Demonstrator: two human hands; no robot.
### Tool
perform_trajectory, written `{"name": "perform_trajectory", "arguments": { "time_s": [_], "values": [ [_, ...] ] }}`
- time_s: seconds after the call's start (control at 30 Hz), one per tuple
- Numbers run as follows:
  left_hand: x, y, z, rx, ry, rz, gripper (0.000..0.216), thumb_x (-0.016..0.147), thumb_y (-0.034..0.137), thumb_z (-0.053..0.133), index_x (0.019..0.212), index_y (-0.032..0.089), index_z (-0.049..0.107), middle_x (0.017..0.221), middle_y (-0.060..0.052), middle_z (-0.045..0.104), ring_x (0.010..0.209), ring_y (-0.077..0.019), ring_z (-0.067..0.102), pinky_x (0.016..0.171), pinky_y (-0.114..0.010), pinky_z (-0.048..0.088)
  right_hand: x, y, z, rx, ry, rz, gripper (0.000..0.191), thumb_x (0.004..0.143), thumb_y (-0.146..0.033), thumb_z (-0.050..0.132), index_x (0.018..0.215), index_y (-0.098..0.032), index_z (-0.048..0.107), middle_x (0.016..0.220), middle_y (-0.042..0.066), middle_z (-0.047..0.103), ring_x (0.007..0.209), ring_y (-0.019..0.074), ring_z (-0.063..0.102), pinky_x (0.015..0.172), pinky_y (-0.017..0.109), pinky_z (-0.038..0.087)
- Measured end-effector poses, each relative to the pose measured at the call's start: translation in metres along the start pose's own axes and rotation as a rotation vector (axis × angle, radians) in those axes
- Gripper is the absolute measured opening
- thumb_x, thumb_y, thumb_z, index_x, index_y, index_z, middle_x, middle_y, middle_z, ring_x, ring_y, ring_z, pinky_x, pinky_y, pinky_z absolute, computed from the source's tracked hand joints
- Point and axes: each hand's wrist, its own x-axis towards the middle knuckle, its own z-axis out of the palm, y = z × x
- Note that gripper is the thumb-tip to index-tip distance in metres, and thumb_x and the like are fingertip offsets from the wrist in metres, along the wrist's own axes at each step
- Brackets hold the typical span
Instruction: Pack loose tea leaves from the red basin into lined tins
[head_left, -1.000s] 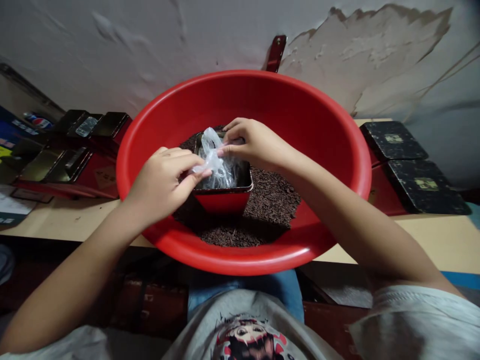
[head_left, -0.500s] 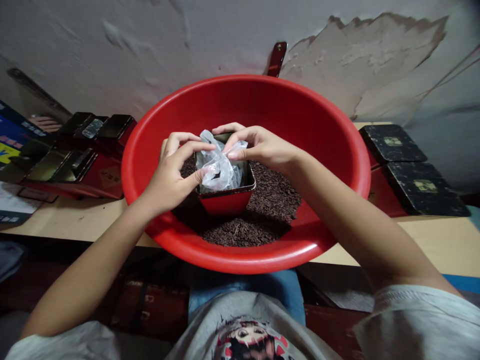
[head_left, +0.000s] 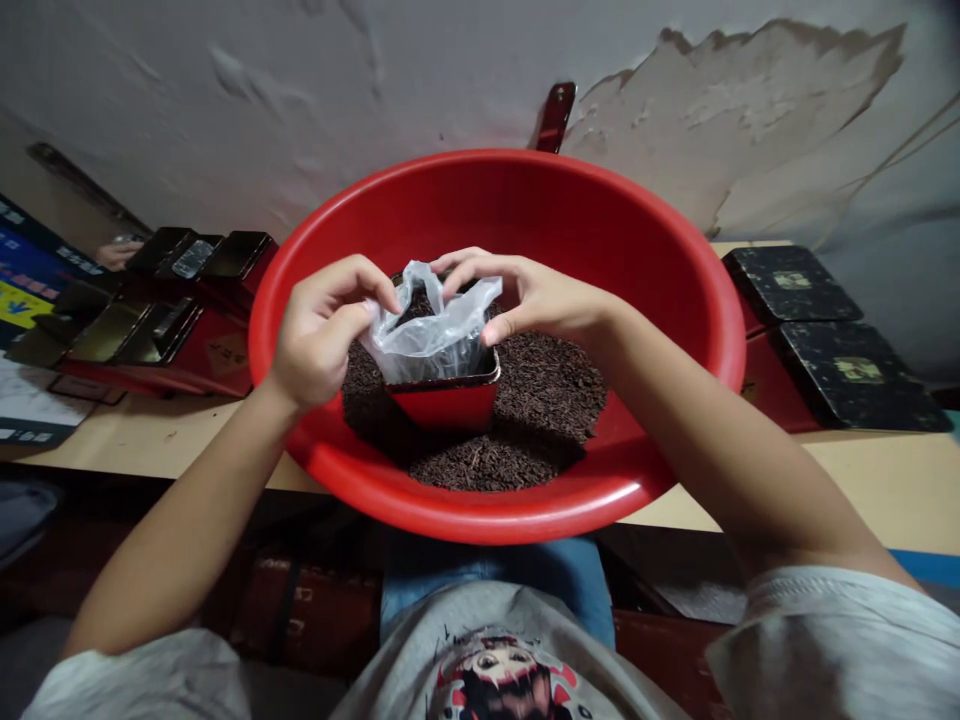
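A clear plastic bag (head_left: 431, 345) lines a square red tin (head_left: 450, 402), its mouth spread above the rim. Dark loose bits show inside the bag's mouth. My left hand (head_left: 319, 325) pinches the bag's left edge between thumb and fingers. On the other side, my right hand (head_left: 529, 295) curves around the bag's right edge, touching it, with thumb and fingers apart. The tin stands in a large red basin (head_left: 495, 525), upon a bed of dark, dry flakes like loose tea (head_left: 499, 462). The far fingers of my right hand are partly hidden.
Several open red tins (head_left: 199, 345) stand left of the basin on a pale table (head_left: 180, 430). Two tins with black lids (head_left: 847, 370) are at the right. Another person's hand (head_left: 118, 252) shows at far left. Behind is a peeling wall (head_left: 465, 70).
The crumpled bag top has been pulled open. My left hand has moved left with the bag's edge, and my right hand's fingers have spread from their pinch.
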Motion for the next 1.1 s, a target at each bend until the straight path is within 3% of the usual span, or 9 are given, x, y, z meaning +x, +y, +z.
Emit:
{"name": "perform_trajectory", "arguments": {
  "time_s": [0.2,0.33,0.47,0.53,0.6,0.67,0.77,0.93,1.1],
  "values": [
    [-0.018,0.021,-0.007,0.458,-0.006,0.396,0.035,0.066,0.012,0.052,0.097,0.028,0.060,0.097,-0.001,0.058,0.094,-0.0190,0.055,0.084,-0.038,0.046,0.001,0.005,0.006,0.033,0.106,0.001,0.038,0.061,-0.053,0.073,0.071,-0.018,0.062,0.110,0.005,0.061,0.106,0.0183,0.054,0.092,0.035,0.042],
    [-0.021,0.016,-0.011,0.681,-0.135,0.521,0.022,0.076,0.018,0.057,0.096,0.027,0.060,0.086,-0.001,0.065,0.079,-0.0167,0.059,0.070,-0.032,0.046,0.004,0.015,0.016,0.018,0.211,-0.101,0.045,0.064,-0.061,0.067,0.072,-0.017,0.062,0.108,0.007,0.061,0.104,0.0188,0.055,0.090,0.037,0.043],
    [-0.018,0.010,-0.010,0.757,-0.055,0.656,0.008,0.083,0.019,0.055,0.087,0.022,0.061,0.067,0.001,0.065,0.061,-0.0135,0.056,0.064,-0.030,0.043,0.006,0.016,0.023,-0.116,0.275,-0.221,0.046,0.068,-0.062,0.062,0.068,-0.016,0.061,0.103,0.007,0.060,0.102,0.0184,0.054,0.092,0.039,0.041],
    [-0.016,0.012,-0.006,0.663,0.009,0.574,0.010,0.086,0.020,0.052,0.080,0.020,0.059,0.065,0.001,0.065,0.057,-0.0115,0.054,0.061,-0.027,0.043,0.006,0.014,0.026,-0.197,0.328,-0.260,0.047,0.068,-0.063,0.062,0.065,-0.017,0.059,0.095,0.005,0.060,0.097,0.0178,0.055,0.092,0.039,0.041],
    [-0.014,0.015,0.000,0.443,0.050,0.356,0.021,0.090,0.026,0.046,0.074,0.019,0.057,0.062,0.001,0.062,0.053,-0.0094,0.051,0.054,-0.024,0.040,0.006,0.013,0.029,-0.250,0.383,-0.276,0.049,0.067,-0.066,0.060,0.064,-0.018,0.056,0.084,0.003,0.059,0.090,0.0169,0.055,0.090,0.038,0.042],
    [-0.012,0.016,0.004,0.199,-0.002,0.136,0.027,0.088,0.039,0.048,0.071,0.019,0.056,0.060,0.002,0.058,0.050,-0.0081,0.049,0.046,-0.021,0.037,0.006,0.011,0.031,-0.255,0.425,-0.274,0.051,0.068,-0.069,0.057,0.065,-0.018,0.054,0.073,0.001,0.054,0.081,0.0154,0.054,0.085,0.037,0.045],
    [-0.012,0.013,0.004,0.134,-0.102,0.013,0.033,0.070,0.048,0.069,0.081,0.020,0.056,0.065,0.004,0.057,0.051,-0.0081,0.051,0.045,-0.020,0.037,0.004,0.006,0.032,-0.219,0.419,-0.261,0.051,0.069,-0.070,0.055,0.065,-0.020,0.051,0.065,-0.001,0.047,0.071,0.0135,0.050,0.077,0.035,0.048],
    [-0.015,0.014,-0.006,0.390,0.011,0.196,0.012,0.078,0.031,0.065,0.077,0.021,0.059,0.057,0.006,0.055,0.050,-0.0068,0.047,0.048,-0.021,0.035,0.000,-0.011,0.027,-0.168,0.367,-0.311,0.049,0.062,-0.065,0.067,0.062,-0.019,0.048,0.063,-0.003,0.045,0.065,0.0107,0.048,0.075,0.033,0.050],
    [-0.016,0.020,-0.001,0.186,-0.014,0.363,0.026,0.087,0.034,0.053,0.066,0.021,0.062,0.055,0.002,0.058,0.050,-0.0082,0.048,0.050,-0.024,0.037,-0.001,-0.015,0.024,-0.122,0.446,-0.292,0.054,0.066,-0.072,0.056,0.062,-0.019,0.046,0.066,-0.003,0.044,0.074,0.0120,0.055,0.081,0.036,0.050]
  ]
}}
